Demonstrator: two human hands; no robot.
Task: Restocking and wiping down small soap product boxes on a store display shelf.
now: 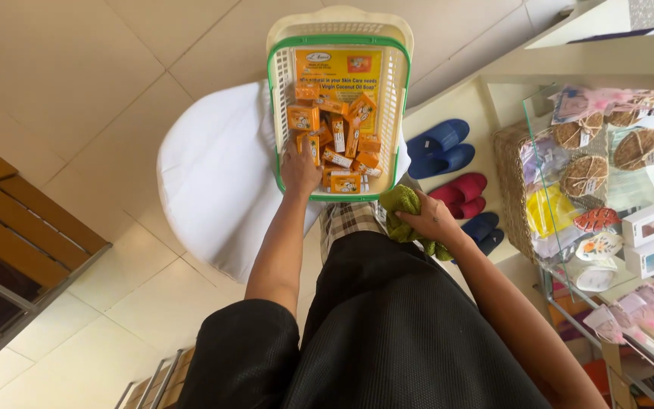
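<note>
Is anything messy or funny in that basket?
Yes. The small orange boxes lie jumbled in the basket, tilted every way. The left hand reaches in among them; the right hand grips a green cloth.

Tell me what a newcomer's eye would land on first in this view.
First the cream basket with a green rim at top centre, full of small orange boxes, resting on a white round surface. The left hand reaches into it, while the right hand grips a green cloth below its near corner. To the right, blue and red slippers lie on a low shelf.
</note>
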